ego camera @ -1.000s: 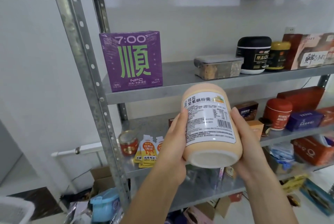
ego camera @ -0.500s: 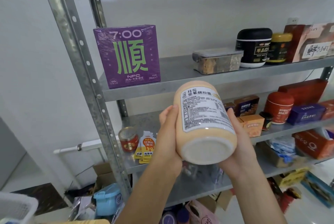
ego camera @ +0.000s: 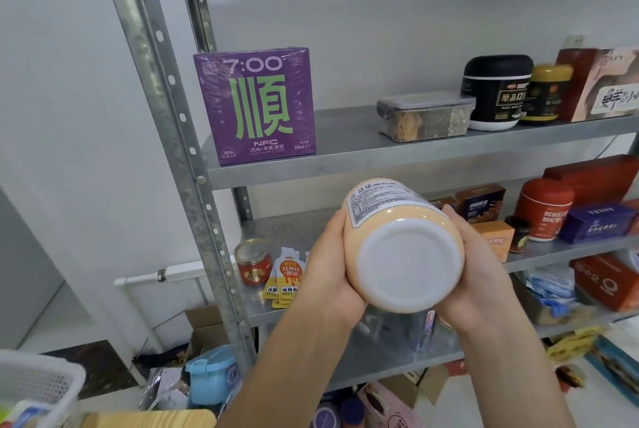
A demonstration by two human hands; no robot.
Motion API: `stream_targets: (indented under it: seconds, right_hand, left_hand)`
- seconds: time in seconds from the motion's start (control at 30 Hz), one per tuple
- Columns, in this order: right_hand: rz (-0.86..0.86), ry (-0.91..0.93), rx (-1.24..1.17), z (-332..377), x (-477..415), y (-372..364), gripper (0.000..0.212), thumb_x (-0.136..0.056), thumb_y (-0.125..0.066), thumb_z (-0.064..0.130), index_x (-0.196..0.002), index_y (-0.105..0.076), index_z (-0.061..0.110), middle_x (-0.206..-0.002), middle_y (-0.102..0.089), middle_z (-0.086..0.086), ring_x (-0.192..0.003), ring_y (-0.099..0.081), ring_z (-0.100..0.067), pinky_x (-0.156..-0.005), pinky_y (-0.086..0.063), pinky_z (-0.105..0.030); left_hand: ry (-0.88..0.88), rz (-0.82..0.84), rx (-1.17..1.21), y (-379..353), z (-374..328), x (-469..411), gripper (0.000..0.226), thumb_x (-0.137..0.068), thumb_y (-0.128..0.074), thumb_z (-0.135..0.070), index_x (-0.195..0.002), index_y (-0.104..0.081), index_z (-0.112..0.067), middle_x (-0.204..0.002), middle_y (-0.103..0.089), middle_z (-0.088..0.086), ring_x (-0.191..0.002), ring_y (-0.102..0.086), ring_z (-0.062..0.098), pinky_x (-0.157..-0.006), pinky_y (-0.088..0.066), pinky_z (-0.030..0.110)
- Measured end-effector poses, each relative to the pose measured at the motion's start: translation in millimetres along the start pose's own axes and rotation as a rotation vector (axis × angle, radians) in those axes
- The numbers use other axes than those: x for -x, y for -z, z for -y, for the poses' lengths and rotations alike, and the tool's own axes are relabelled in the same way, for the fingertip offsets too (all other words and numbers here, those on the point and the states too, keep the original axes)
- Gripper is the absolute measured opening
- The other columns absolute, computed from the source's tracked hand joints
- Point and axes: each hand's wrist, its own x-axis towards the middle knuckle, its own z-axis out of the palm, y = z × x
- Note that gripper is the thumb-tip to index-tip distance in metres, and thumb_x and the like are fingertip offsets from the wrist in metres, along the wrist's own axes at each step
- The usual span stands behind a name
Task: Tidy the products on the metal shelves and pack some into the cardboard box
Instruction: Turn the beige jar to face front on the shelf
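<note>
Both hands are wrapped round the jar (ego camera: 404, 254) dead centre of the frame: left hand (ego camera: 332, 268) cupping its left side, right hand (ego camera: 473, 275) curled round the right, so it's gripped from both sides. It's a fat, smooth peach plastic cylinder tipped so its round white base faces the camera, printed label on top; can't see what's inside. It's held in the air in front of the metal shelves (ego camera: 345, 164), which are dull grey with punched uprights. On the upper shelf, a shrink-wrapped purple box (ego camera: 256, 106) at the left, and right of it a clear lidded tub (ego camera: 425, 116) with brownish bits in separate compartments. A glossy black pot (ego camera: 494, 92) is just beside that. On the lower shelf, a small red jar (ego camera: 252, 261) with a metal lid, next to flat orange sachets (ego camera: 287, 275). An open cardboard box (ego camera: 202, 322) is on the floor, lower left; contents not visible.
</note>
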Motion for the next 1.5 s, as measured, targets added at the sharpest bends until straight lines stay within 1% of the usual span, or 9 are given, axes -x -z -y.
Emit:
stream_targets:
  seconds: [0.13,0.37,0.53,0.63,0.7,0.97,1.13,1.27,1.5]
  right_hand:
    - [0.012,-0.024,0.074,3,2,1,0.048,-0.093,-0.048,0.052,-0.103,-0.072,0.012,-0.103,-0.073,-0.013,-0.082,-0.071,-0.025,-0.071,-0.055,-0.040]
    - [0.064,-0.039,0.156,10,10,2,0.043,-0.083,-0.060,0.048,-0.108,-0.071,0.015,-0.097,-0.075,-0.013,-0.076,-0.073,-0.025,-0.058,-0.058,-0.033]
    - [-0.012,-0.119,0.013,20,10,8,0.039,-0.089,-0.057,0.046,-0.108,-0.072,0.015,-0.098,-0.074,-0.010,-0.079,-0.071,-0.027,-0.075,-0.058,-0.045]
    - [-0.042,-0.184,-0.063,22,9,9,0.040,-0.093,-0.054,0.046,-0.111,-0.070,0.014,-0.102,-0.074,-0.012,-0.082,-0.073,-0.031,-0.072,-0.056,-0.056]
    - [-0.041,-0.205,-0.085,20,9,8,0.042,-0.094,-0.053,0.047,-0.116,-0.068,0.014,-0.108,-0.072,-0.014,-0.091,-0.071,-0.033,-0.073,-0.054,-0.060]
    - [0.033,-0.013,-0.018,3,8,9,0.039,-0.092,-0.052,0.045,-0.094,-0.078,0.015,-0.104,-0.073,-0.012,-0.086,-0.071,-0.024,-0.081,-0.053,-0.042]
    - [0.100,0.055,0.044,2,7,7,0.042,-0.097,-0.048,0.035,-0.136,-0.053,0.021,-0.130,-0.063,-0.009,-0.122,-0.058,-0.029,-0.106,-0.041,-0.052]
    - [0.150,0.078,0.241,1,11,3,0.053,-0.082,-0.058,0.047,-0.131,-0.056,0.026,-0.120,-0.069,-0.004,-0.111,-0.065,-0.023,-0.094,-0.051,-0.045]
    - [0.093,0.042,0.108,2,13,-2,0.035,-0.075,-0.063,0.042,-0.100,-0.074,0.020,-0.094,-0.073,-0.006,-0.082,-0.070,-0.021,-0.077,-0.056,-0.039]
  left_hand:
    - [0.020,0.026,-0.029,0,-3,1,0.031,-0.095,-0.054,-0.039,-0.097,-0.073,-0.016,-0.085,-0.074,0.008,-0.069,-0.069,0.024,-0.071,-0.055,0.037]
    - [-0.049,0.056,-0.129,5,0,-6,0.041,-0.096,-0.056,-0.038,-0.134,-0.057,-0.023,-0.117,-0.071,0.006,-0.106,-0.068,0.030,-0.087,-0.056,0.047]
    - [0.033,0.200,-0.053,13,-12,-3,0.029,-0.097,-0.050,-0.028,-0.094,-0.070,-0.006,-0.098,-0.069,0.009,-0.104,-0.061,0.028,-0.098,-0.044,0.048]
    - [0.062,0.246,-0.083,10,-11,-3,0.041,-0.089,-0.056,-0.028,-0.124,-0.065,-0.007,-0.137,-0.058,0.013,-0.131,-0.051,0.030,-0.108,-0.037,0.054]
    - [0.041,0.225,-0.097,7,-7,-6,0.049,-0.091,-0.056,-0.034,-0.134,-0.058,-0.011,-0.139,-0.057,0.011,-0.130,-0.052,0.030,-0.110,-0.037,0.054]
    - [0.066,0.190,-0.088,5,-2,-6,0.045,-0.083,-0.064,-0.051,-0.116,-0.071,-0.021,-0.113,-0.072,0.008,-0.100,-0.069,0.027,-0.085,-0.054,0.046]
    - [-0.301,0.130,-0.155,5,0,1,0.053,-0.084,-0.068,-0.039,-0.134,-0.050,-0.046,-0.116,-0.071,-0.005,-0.090,-0.073,0.022,-0.064,-0.058,0.040]
    - [-0.573,0.140,-0.330,1,1,14,0.062,-0.088,-0.068,-0.026,-0.139,-0.041,-0.051,-0.124,-0.064,-0.009,-0.091,-0.073,0.017,-0.063,-0.059,0.034]
    - [-0.522,0.033,-0.280,14,-8,5,0.046,-0.096,-0.053,-0.041,-0.141,-0.047,-0.035,-0.124,-0.063,-0.007,-0.090,-0.067,0.002,-0.067,-0.057,0.023]
